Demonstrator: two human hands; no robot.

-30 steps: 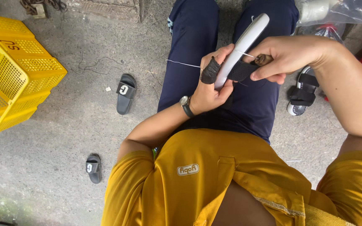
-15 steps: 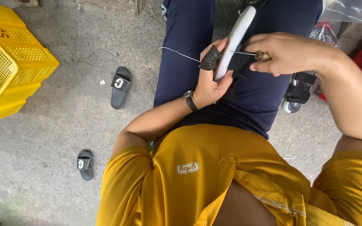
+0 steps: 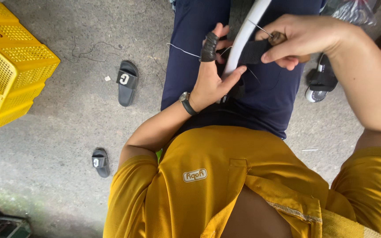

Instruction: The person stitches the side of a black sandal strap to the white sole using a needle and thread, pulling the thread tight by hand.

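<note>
The long, smooth white curved bar (image 3: 243,39) runs off the top edge. Our left hand (image 3: 214,81) wraps it over our lap; our right hand (image 3: 303,37) pinches a thin metal needle (image 3: 261,28) by a black strap (image 3: 253,52).

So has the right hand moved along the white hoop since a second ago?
Cannot tell for sure: the camera shifted. Against the white hoop, the right hand holds the same spot, still pinching its tool by the black strap.
</note>
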